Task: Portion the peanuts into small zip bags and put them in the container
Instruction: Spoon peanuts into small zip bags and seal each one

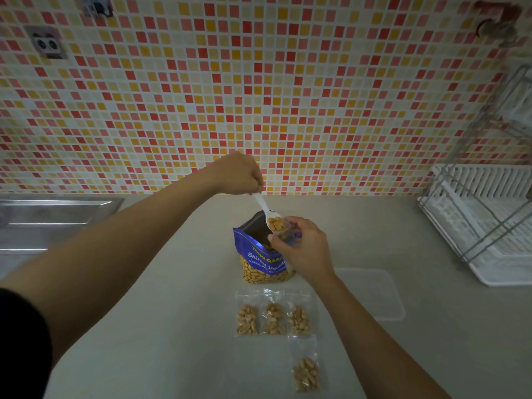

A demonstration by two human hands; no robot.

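A blue bag of salted peanuts [259, 260] stands open on the counter. My left hand [241, 174] pinches the handle of a white plastic spoon [266, 210] whose bowl is full of peanuts. The spoon's bowl sits at the mouth of a small clear zip bag [285, 233] that my right hand [302, 246] holds open over the big bag. Three filled zip bags [272, 318] lie in a row in front of the peanut bag. A fourth filled bag [305, 374] lies nearer me. A clear shallow container [374, 295] rests to the right.
A steel sink [51, 223] lies at the far left. A white dish rack [486, 220] with a wire frame stands at the right. A mosaic-tiled wall [259, 96] rises behind the counter [172, 341].
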